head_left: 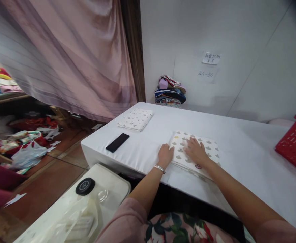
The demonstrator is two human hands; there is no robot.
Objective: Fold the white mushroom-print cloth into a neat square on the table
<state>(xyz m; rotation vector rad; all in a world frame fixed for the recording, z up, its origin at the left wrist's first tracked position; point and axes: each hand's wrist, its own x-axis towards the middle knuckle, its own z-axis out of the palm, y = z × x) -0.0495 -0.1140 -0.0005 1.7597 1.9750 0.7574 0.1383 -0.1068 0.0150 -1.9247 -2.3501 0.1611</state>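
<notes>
A folded white cloth [211,148] printed with grey shapes and one yellow one lies on the white-covered table in front of me. My right hand [197,152] rests flat on top of it, fingers spread. At the cloth's left edge, my left hand [165,155] is closed, with its fingers curled and its thumb against the edge; how much cloth it grips is partly hidden. A second folded white cloth [136,119] with a small dark print lies farther back on the left. Between it and the table's front edge is a black phone [117,142].
The white-covered table [249,148] reaches to the right, where a red basket [294,145] stands. A stack of folded clothes [170,92] sits behind the table by the wall. At lower left, a pale stool-like surface [110,179] holds a black round lid [85,186] and a plastic bag [74,219].
</notes>
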